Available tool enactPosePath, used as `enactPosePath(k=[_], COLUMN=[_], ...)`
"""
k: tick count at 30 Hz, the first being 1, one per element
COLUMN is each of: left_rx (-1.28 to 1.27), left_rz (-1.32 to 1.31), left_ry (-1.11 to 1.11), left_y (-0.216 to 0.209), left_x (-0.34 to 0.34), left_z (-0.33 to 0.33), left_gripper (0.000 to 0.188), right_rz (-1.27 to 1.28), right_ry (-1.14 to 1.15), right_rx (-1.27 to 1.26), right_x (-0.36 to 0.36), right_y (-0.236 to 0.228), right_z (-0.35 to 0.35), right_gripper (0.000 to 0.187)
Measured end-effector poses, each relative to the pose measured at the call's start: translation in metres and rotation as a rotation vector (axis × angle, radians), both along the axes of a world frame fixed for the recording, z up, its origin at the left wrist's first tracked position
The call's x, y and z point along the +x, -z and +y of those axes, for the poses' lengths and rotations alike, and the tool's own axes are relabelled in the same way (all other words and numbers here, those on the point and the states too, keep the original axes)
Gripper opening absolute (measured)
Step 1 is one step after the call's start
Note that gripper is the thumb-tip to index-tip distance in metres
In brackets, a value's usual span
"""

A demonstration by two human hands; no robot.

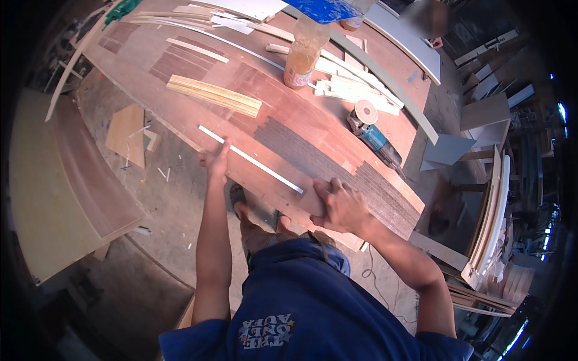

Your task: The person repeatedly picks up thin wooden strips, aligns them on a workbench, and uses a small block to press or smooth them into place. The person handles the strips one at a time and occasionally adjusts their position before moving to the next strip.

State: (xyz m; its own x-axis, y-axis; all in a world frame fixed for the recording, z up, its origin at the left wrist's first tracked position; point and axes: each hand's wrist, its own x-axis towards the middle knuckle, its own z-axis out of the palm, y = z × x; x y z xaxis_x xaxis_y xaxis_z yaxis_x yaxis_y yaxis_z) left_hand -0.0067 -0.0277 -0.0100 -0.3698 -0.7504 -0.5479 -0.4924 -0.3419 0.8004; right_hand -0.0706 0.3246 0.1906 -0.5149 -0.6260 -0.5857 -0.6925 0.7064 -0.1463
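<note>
Although most of the left hand (215, 162) is visible at the desk's near edge, its fingertips are hard to make out, so whether it is gripping the edge or only resting there I cannot tell; its raised thumb touches the white strip (251, 159). The right hand (343, 207) bends over a small brown block (309, 203) and grips it, covering much of it, and the underside cannot be seen. At the top of the frame, a blue sheet (325, 9) hides the top of the plastic bottle (301, 60); in the upper right corner, another person (424, 18) is blurred and partly lost in shadow.

The white strip lies on the desk (180, 117) at the centre of the frame, slanting from upper left to lower right, its lower end just beside the brown block. It is thin, narrow and straight, bright against the reddish surface.

The desk is wooden, with a dark, ridged-looking patch (301, 147) right of centre. Above the strip sits a bundle of pale wooden slats (214, 95), streaked with yellow. The bottle holds amber liquid. Right of centre, a blue-green grinder (376, 138) carries a round, tan disc (365, 112).
</note>
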Motion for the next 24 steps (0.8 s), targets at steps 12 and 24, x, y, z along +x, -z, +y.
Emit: enactPosePath(k=[12, 24], left_rx=[0.071, -0.072], left_rz=[0.010, 0.291], left_ry=[-0.013, -0.071], left_y=[0.021, 0.020], left_x=[-0.004, 0.059], left_z=[0.000, -0.008], left_gripper=[0.147, 0.092], right_rz=[0.101, 0.114], right_ry=[-0.163, -0.228], right_rx=[-0.072, -0.129], right_x=[-0.007, -0.034], right_y=[0.063, 0.077], right_z=[-0.128, -0.315], right_gripper=[0.097, 0.098])
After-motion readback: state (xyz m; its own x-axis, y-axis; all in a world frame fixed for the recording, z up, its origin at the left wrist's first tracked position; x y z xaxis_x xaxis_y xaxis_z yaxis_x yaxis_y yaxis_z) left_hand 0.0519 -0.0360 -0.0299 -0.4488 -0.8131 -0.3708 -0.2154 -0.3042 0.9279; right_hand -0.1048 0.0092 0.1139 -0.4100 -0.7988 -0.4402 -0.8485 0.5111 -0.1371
